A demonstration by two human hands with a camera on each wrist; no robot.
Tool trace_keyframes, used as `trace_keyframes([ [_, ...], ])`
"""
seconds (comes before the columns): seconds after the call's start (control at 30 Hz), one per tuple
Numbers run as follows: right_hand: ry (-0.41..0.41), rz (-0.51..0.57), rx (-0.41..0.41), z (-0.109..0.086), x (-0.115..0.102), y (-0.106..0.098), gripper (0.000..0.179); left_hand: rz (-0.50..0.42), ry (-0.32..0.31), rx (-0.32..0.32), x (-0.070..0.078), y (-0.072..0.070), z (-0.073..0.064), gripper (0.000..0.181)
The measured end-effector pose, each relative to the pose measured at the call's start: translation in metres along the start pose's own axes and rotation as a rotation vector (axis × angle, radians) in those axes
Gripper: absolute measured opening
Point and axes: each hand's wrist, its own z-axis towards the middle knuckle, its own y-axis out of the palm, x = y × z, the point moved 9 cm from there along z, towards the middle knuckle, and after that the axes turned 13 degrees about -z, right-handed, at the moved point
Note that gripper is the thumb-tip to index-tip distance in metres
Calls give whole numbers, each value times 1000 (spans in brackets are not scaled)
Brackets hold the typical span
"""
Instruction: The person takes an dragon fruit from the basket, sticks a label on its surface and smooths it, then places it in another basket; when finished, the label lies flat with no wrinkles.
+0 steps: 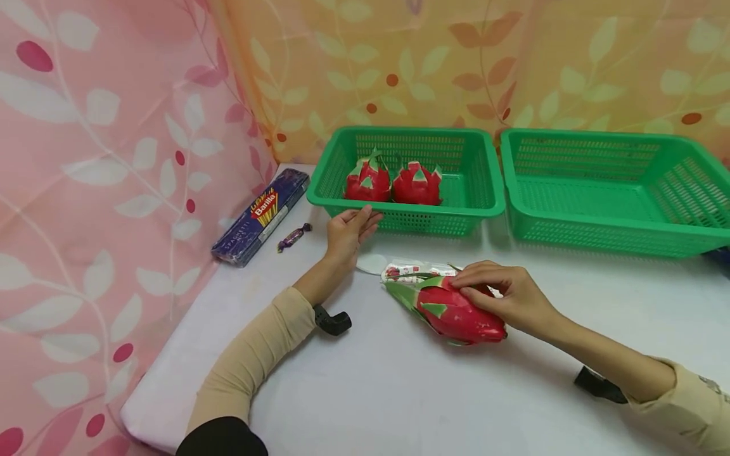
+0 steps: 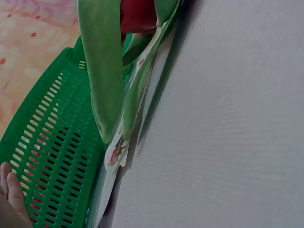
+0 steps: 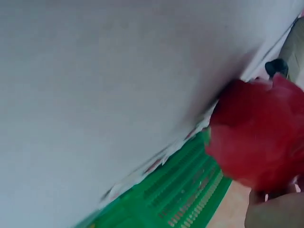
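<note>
White worktop (image 1: 342,405), left green basket (image 1: 422,223), red dragon fruit (image 1: 462,320) in front.
Right hand's (image 1: 516,294) fingers pinch the fruit; left hand's (image 1: 345,237) fingers, relaxed, are by the basket. Likely a gripping step; next probably calls for a steady lift.

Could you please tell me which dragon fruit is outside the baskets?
The dragon fruit that the right hand grips; the other two sit inside the left basket.

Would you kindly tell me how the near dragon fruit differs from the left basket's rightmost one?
The right hand holds the near dragon fruit, while the rear fruit sits in the left basket. The near fruit's leafy end points left; the rear fruit's tips point up. Both are red and green.
</note>
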Motion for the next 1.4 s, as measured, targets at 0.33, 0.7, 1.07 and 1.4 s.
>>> trace_keyframes([
  [0.33,42,208,-251,-1,10,13,24,16,9,5,2,1,1,7],
  [0.7,67,207,-388,-4,8,25,27,37,-26,-8,-1,-2,2,14],
  [1.07,102,-64,-305,17,20,-8,28,473,-168,-235,-18,13,-4,36],
  [1.4,49,-381,-488,52,45,37,32,1347,11,-694,-33,40,-26,35],
])
